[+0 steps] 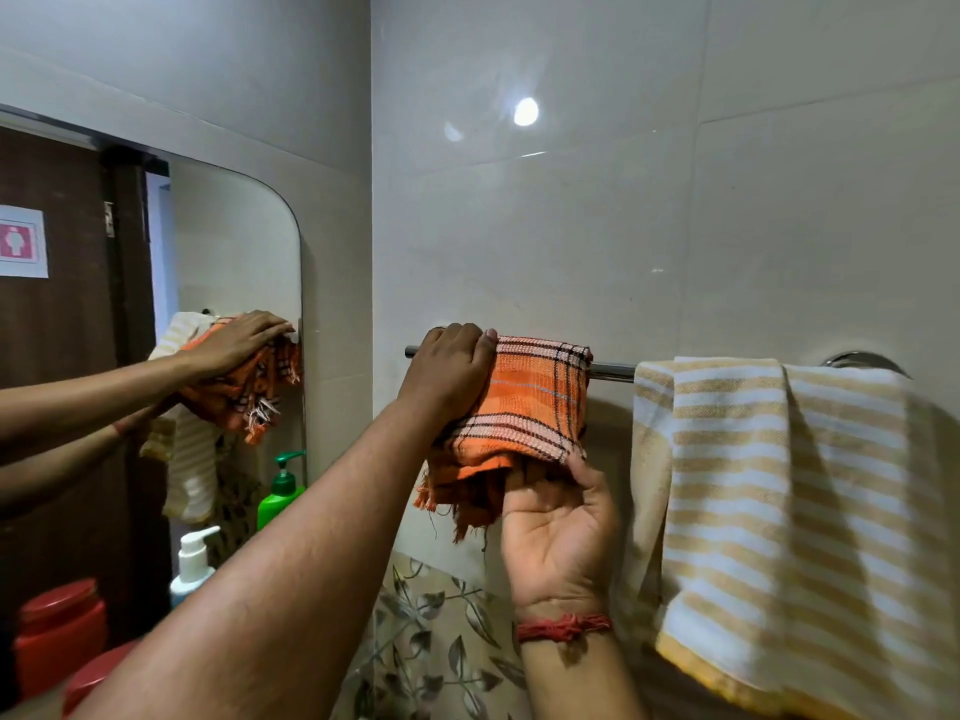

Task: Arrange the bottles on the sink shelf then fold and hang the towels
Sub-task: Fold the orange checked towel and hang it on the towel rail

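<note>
An orange checked towel [524, 402], folded, hangs over the left part of a chrome towel rail [613, 370] on the tiled wall. My left hand [447, 371] lies on top of the towel at its left edge, fingers curled over it and the rail. Below, my right hand [556, 532], palm toward me, pinches the towel's lower edge between thumb and fingers. A beige and white striped towel [779, 511] hangs on the right part of the same rail. A green pump bottle [280, 491] and a white pump bottle [192, 563] show in the mirror at the lower left.
A mirror [234, 252] on the left wall reflects my arms, both towels and a brown door. A red jar [57, 631] stands at the bottom left. Leaf-patterned tiles [431, 641] run below the rail. The rail's wall mount [862, 360] sits at the right end.
</note>
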`<state>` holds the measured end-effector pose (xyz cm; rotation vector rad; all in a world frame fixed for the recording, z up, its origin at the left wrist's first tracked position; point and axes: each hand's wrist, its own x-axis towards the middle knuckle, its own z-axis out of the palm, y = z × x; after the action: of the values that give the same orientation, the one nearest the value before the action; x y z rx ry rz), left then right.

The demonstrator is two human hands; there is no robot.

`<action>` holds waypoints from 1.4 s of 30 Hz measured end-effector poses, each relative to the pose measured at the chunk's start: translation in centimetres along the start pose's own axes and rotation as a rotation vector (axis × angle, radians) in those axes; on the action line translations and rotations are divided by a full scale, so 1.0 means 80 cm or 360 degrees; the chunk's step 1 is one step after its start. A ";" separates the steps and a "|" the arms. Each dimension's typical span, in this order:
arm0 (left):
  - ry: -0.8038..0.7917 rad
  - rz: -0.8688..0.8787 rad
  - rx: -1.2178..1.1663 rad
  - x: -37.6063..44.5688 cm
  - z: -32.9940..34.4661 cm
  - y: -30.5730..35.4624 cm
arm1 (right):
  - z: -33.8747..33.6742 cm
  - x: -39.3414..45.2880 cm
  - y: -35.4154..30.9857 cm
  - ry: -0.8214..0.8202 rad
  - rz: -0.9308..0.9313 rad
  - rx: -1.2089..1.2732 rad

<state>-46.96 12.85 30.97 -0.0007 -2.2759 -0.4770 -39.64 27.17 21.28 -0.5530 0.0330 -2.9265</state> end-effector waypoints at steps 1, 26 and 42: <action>0.0003 -0.0001 -0.0002 0.000 0.001 -0.001 | 0.001 0.002 0.001 -0.0057 0.0004 0.0019; 0.0003 0.0022 -0.0010 0.000 0.003 -0.003 | -0.004 -0.007 -0.032 0.0224 -0.0762 -0.2203; 0.0026 0.0032 -0.0028 0.000 0.004 -0.006 | -0.047 -0.037 -0.027 0.0366 -0.1347 -0.2425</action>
<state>-47.28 12.48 30.60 -0.0285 -2.2535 -0.4847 -38.59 29.77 16.81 -0.3492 2.6967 -2.9926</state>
